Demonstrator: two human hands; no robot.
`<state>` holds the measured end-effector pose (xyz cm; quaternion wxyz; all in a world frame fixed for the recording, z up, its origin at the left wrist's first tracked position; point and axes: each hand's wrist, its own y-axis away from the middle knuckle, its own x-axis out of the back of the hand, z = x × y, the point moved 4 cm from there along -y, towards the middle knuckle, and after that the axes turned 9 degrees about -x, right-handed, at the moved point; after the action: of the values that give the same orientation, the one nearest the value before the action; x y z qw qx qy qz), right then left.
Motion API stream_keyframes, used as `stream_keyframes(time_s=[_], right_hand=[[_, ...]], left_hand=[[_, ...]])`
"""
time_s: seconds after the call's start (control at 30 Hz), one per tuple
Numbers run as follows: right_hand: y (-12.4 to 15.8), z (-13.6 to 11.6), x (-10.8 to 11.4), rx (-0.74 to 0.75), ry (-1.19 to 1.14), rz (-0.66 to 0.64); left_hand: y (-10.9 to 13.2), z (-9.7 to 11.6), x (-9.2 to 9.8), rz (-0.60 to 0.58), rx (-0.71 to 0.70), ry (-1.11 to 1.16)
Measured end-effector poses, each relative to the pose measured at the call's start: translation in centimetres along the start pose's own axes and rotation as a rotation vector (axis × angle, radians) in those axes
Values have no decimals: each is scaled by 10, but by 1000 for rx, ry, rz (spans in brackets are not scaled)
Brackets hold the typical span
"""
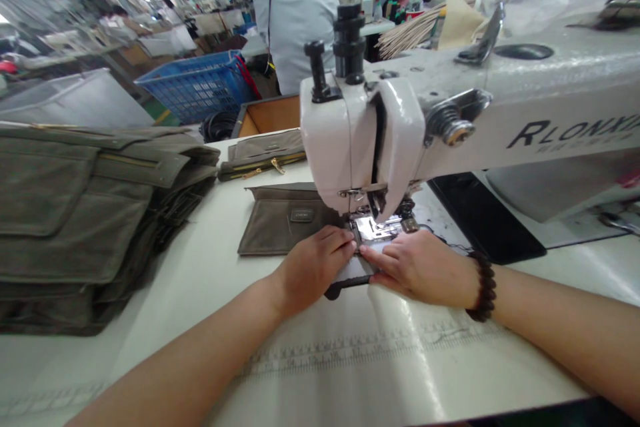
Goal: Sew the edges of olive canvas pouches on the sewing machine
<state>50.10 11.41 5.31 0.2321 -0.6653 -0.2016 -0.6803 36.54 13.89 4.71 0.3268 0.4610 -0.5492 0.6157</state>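
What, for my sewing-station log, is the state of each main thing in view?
Left hand: fingers bent
Right hand: fingertips close to the left hand's
Bracelet: worn
Sewing machine: standing; running or not, cannot tell
Brown cloth piece: lying, right end hidden
Cloth stack: piled, uneven edges
Zippered pouch: lying; open or shut, cannot tell

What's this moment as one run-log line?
left hand: at olive fabric panel | right hand: below sewing-machine head | olive fabric pieces: stacked left
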Motion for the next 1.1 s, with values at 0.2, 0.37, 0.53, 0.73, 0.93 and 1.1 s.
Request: stream_keyframes(time_s=[0.2, 0.37, 0.53, 0.73, 0.93, 1.1], right_hand=[[1, 2, -1, -17, -29, -30], [0, 2, -2, -13, -14, 4], [1, 2, -2, -12, -18, 8], [1, 2, -3, -18, -18, 5], [0, 2, -3, -16, -16, 7], [-1, 3, -2, -18, -6, 13]], left_hand=[[-2, -13, -2, -57, -3, -45], [-6, -23, -1, -3, 11, -52], [-8, -30, -3, -17, 38, -45], [-9, -35, -6, -43, 74, -77], [-9, -35, -6, -38, 44, -119], [-11, -36, -7, -81, 85, -103]])
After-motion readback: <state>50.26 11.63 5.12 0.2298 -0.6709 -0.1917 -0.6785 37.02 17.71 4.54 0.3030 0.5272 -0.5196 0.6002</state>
